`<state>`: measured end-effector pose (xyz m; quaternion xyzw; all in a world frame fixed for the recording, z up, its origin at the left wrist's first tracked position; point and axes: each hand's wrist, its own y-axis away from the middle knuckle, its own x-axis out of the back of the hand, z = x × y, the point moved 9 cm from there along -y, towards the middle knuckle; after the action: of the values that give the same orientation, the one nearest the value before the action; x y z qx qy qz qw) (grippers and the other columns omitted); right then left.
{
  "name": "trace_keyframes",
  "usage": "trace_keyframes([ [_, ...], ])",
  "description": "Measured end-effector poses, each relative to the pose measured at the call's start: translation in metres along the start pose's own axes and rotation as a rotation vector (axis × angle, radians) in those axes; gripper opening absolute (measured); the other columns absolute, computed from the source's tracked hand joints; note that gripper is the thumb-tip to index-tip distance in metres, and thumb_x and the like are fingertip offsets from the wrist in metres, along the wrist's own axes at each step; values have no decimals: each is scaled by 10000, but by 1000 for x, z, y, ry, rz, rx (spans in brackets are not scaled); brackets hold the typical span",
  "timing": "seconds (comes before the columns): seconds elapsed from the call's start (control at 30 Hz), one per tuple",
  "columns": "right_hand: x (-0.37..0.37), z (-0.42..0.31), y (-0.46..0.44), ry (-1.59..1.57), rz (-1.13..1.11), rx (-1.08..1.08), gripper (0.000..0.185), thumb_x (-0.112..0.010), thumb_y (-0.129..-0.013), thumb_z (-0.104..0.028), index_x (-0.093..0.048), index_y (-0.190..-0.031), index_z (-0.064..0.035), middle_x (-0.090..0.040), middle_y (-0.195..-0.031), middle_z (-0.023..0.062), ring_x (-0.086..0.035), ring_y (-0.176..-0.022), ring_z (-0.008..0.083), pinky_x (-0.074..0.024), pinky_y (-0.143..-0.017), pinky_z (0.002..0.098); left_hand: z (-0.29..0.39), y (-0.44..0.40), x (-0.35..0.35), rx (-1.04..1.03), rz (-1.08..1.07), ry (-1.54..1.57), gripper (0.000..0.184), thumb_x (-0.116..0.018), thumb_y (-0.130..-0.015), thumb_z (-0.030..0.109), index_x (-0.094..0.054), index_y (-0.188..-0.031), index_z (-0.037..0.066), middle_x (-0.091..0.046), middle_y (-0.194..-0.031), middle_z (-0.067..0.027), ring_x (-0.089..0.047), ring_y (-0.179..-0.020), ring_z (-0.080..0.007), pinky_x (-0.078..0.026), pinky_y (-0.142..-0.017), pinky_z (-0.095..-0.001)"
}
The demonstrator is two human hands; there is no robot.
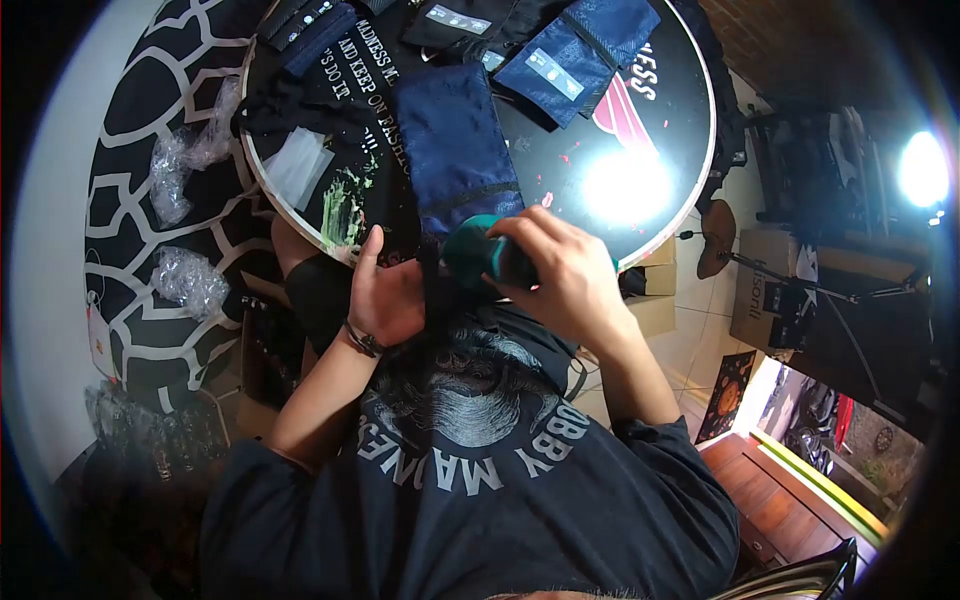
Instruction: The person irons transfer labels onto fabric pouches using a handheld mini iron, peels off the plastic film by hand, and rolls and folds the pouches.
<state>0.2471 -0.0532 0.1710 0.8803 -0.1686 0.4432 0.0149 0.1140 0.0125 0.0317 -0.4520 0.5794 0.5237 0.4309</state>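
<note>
A navy-blue patterned fabric piece with a dark band lies on the round table, its lower end hanging over the near edge. My right hand is closed around a rounded teal-and-black handheld tool, held above that lower end; its exact kind does not show. My left hand is beside the tool, palm up with the thumb stretched out. A dark strip of cloth crosses the left fingertips and partly hides them.
The black round table carries printed lettering and a bright light reflection. More blue fabric pieces with labels lie at the back. Clear plastic sleeves rest at the left, crumpled plastic on the patterned surface. A cardboard box stands at right.
</note>
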Motion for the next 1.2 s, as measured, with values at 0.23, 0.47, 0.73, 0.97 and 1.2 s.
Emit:
trace_keyframes([
  [0.23, -29, -10, 2, 123, -117, 31, 509, -818, -710, -148, -608, -1173, -115, -598, -1008, 68, -666, -951, 272, -542, -840, 404, 0, 8, 1, -41, 42, -43, 1174, -321, -889, 894, -369, -1531, -88, -478, -1553, -200, -442, -1449, -316, -279, -1237, -434],
  [0.47, -33, -12, 4, 112, -121, 26, 484, -819, -721, -155, -613, -1158, -123, -596, -1010, 73, -671, -950, 287, -545, -834, 412, 2, 13, 13, -60, 90, -43, 1200, -343, -856, 921, -391, -1525, -74, -500, -1542, -184, -453, -1442, -303, -296, -1225, -424],
  [0.73, -37, -10, 1, 82, -130, 16, 470, -814, -740, -174, -614, -1163, -124, -598, -1009, 84, -678, -940, 317, -550, -826, 424, 4, 16, 24, -49, 105, -63, 1181, -396, -829, 925, -467, -1486, -54, -535, -1517, -179, -481, -1409, -319, -289, -1223, -443],
  [0.97, -40, -11, 3, 113, -152, 27, 509, -819, -724, -177, -593, -1171, -95, -596, -1010, 80, -676, -972, 275, -555, -839, 406, 5, 17, 25, -63, 128, -95, 1155, -423, -826, 916, -471, -1480, -35, -522, -1526, -168, -464, -1415, -313, -292, -1219, -448],
  [1.2, -36, -11, 2, 104, -125, 29, 506, -820, -730, -175, -606, -1185, -122, -597, -1019, 84, -682, -919, 314, -558, -812, 418, 5, 14, 17, -58, 11, -16, 1226, -371, -830, 934, -421, -1502, -91, -498, -1547, -188, -446, -1445, -299, -284, -1228, -395],
])
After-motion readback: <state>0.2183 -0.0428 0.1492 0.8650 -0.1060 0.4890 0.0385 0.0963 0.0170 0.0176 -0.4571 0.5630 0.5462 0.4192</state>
